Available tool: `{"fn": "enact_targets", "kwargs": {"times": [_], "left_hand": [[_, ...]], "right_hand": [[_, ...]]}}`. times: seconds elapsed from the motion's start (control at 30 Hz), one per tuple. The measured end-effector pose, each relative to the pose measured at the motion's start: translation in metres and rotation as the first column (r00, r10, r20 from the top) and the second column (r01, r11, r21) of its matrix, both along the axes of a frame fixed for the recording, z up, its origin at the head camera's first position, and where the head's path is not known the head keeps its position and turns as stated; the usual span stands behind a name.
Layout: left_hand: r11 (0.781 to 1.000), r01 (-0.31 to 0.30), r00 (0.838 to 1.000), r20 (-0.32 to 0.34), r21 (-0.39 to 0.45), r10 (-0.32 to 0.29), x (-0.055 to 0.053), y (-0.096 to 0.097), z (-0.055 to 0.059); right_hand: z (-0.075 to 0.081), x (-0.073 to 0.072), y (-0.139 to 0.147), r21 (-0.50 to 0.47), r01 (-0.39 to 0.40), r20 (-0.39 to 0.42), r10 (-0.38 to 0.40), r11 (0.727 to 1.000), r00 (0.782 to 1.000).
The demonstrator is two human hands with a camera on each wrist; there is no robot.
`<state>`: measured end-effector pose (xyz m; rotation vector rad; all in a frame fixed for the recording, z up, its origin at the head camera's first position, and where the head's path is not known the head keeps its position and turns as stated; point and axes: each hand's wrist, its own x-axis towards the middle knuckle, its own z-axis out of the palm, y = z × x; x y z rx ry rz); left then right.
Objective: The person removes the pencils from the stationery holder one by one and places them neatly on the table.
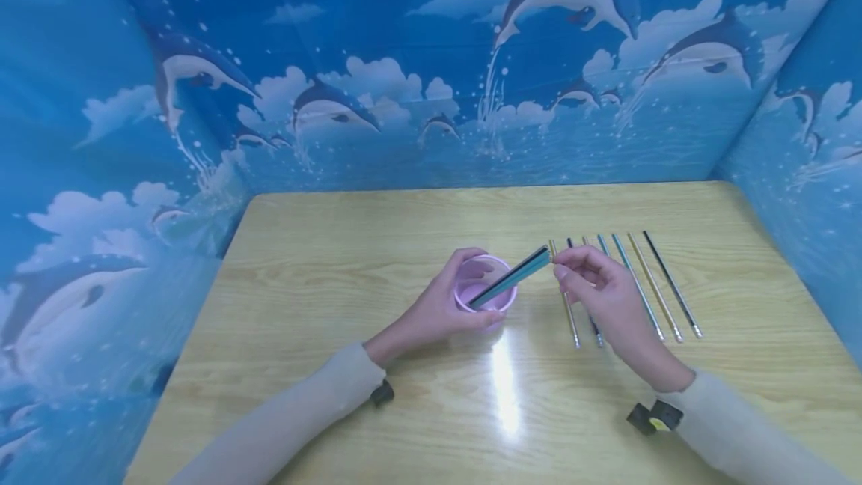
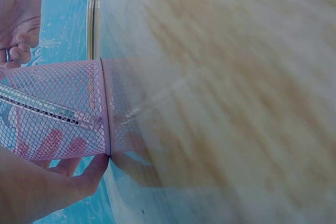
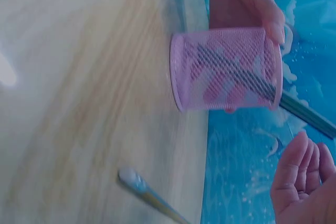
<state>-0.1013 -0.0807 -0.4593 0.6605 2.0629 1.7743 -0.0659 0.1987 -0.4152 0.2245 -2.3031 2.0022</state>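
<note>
My left hand [image 1: 465, 298] grips a pink mesh pen cup [image 1: 486, 260], its fingers and thumb around the side. Several dark and teal pencils [image 1: 512, 278] lean inside the cup and stick out over the rim toward the right. Close to their upper ends is my right hand [image 1: 599, 283], its fingers loosely bent. The right wrist view shows that hand [image 3: 304, 179] just apart from the pencils [image 3: 304, 113], with nothing visible in its grasp. In the left wrist view the pencils [image 2: 47, 108] show through the mesh, down to the cup's base.
Several more pencils [image 1: 663, 283] lie side by side on the wooden table [image 1: 323, 260], right of the cup and partly beneath my right hand. Blue dolphin-printed cloth [image 1: 404, 126] stands behind the table and along both sides.
</note>
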Motion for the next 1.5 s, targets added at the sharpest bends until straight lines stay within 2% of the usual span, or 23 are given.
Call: {"fn": "enact_targets", "kwargs": {"times": [0.1,0.53,0.83,0.93,1.07,1.2,1.33,1.43,1.5], "left_hand": [[1.0,0.0,1.0,-0.005,-0.004,0.0,0.0,0.0,0.001],[1.0,0.004,1.0,-0.002,-0.001,-0.004,0.0,0.0,0.002],[1.0,0.003,1.0,-0.009,-0.006,-0.003,0.0,-0.002,0.001],[1.0,0.0,1.0,-0.011,-0.02,0.0,0.0,-0.002,0.002],[1.0,0.0,1.0,-0.001,-0.02,0.0,0.0,-0.001,0.002],[1.0,0.002,1.0,0.001,-0.019,-0.002,0.0,0.0,0.003],[1.0,-0.005,1.0,-0.002,-0.025,0.005,0.0,0.0,0.004],[1.0,-0.006,1.0,-0.001,-0.026,0.006,0.0,0.0,0.003],[1.0,-0.004,1.0,0.0,-0.026,0.004,-0.001,0.0,0.003]], "right_hand": [[-0.002,0.003,-0.007,0.009,-0.011,-0.004,0.011,1.0,1.0],[-0.001,0.002,-0.022,0.101,0.038,0.033,-0.041,0.994,0.999],[0.0,0.005,-0.027,0.082,0.039,0.067,-0.045,0.996,0.997],[0.001,0.008,-0.025,0.065,0.052,0.051,-0.055,0.997,0.997],[0.008,0.014,-0.025,0.002,0.118,-0.006,-0.118,0.993,0.993],[0.014,0.019,-0.024,-0.17,0.143,-0.115,-0.163,0.975,0.98],[0.021,0.017,-0.023,-0.38,0.064,-0.277,-0.18,0.923,0.944],[0.027,0.015,-0.02,-0.454,0.012,-0.367,-0.2,0.891,0.909],[0.031,0.014,-0.018,-0.483,-0.006,-0.397,-0.213,0.875,0.893]]}}
